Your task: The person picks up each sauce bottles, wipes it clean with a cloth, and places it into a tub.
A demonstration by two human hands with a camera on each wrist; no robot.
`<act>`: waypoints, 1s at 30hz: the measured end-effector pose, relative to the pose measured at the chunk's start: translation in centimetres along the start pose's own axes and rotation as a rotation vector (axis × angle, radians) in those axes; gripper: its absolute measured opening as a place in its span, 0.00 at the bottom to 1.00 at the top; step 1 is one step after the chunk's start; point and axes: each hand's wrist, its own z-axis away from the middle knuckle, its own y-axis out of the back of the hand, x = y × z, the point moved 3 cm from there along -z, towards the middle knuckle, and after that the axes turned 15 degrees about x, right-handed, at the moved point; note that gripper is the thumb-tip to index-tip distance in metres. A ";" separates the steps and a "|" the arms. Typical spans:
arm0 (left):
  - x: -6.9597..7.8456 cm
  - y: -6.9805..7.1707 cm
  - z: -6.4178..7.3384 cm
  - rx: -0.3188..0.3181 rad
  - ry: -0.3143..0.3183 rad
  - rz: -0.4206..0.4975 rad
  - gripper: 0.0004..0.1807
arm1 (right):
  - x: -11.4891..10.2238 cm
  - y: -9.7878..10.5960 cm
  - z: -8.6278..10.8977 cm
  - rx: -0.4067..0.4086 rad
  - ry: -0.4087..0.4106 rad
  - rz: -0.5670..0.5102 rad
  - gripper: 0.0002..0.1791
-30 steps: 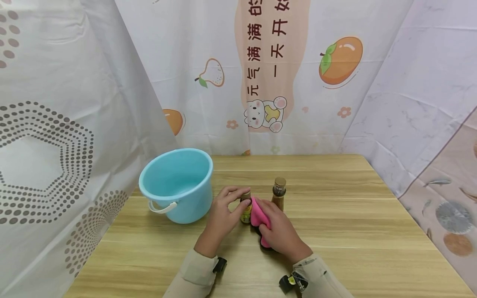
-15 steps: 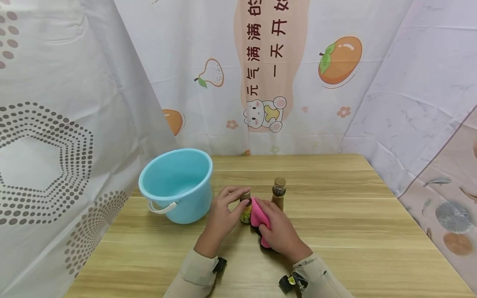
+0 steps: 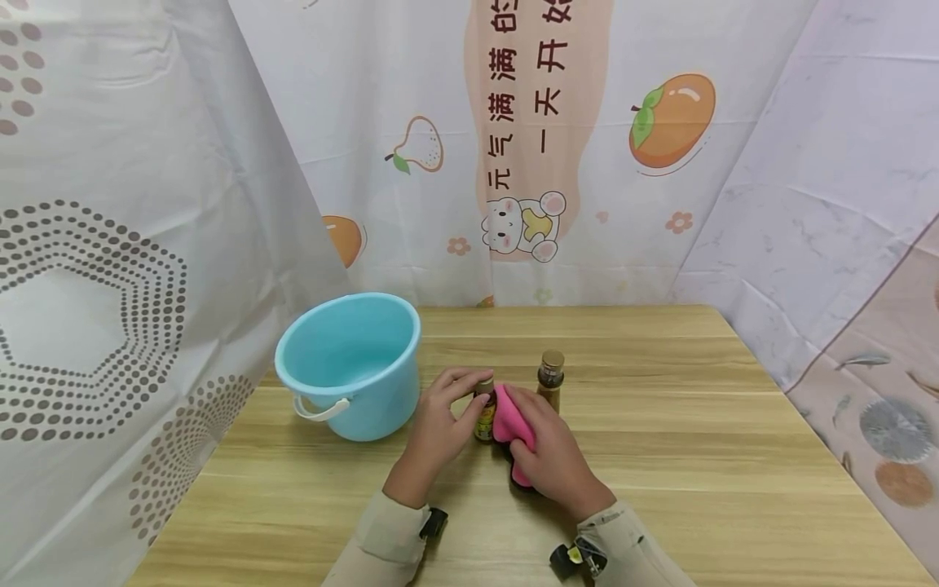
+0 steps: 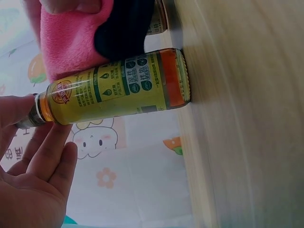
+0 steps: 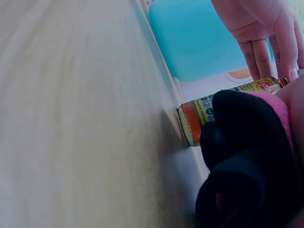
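A small glass bottle [image 3: 485,422] with a yellow-green label stands upright on the wooden table. My left hand [image 3: 440,416] pinches it at the neck and cap between thumb and fingers; the left wrist view shows the label [image 4: 109,90] facing the camera. In my right hand [image 3: 546,440] is a bunched cloth [image 3: 511,420], pink on one side and black on the other. The cloth lies right against the bottle's right side, with its dark folds [image 5: 242,142] hanging below the hand. Part of the bottle is hidden behind it in the right wrist view.
Just behind the right hand stands a second, darker bottle [image 3: 550,379] with a gold-coloured cap. To the left is a light blue bucket [image 3: 396,399], its white handle [image 3: 320,410] hanging at the front. A printed curtain [image 3: 411,220] hangs beyond the table's far edge.
Both hands keep their grips, and the bottle stays where it was. The cloth's top edge sits very slightly higher; the head view has shifted a little.
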 end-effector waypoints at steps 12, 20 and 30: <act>0.0 0.0 -0.1 -0.014 -0.018 0.026 0.17 | -0.7 0.5 -0.3 0.094 0.108 -0.086 0.49; -0.1 -0.1 0.0 -0.004 -0.020 0.013 0.19 | -0.8 0.4 -0.3 0.082 0.118 -0.077 0.48; -0.2 -0.1 0.1 0.024 -0.013 -0.052 0.18 | -0.1 0.0 -0.1 0.026 0.058 -0.047 0.49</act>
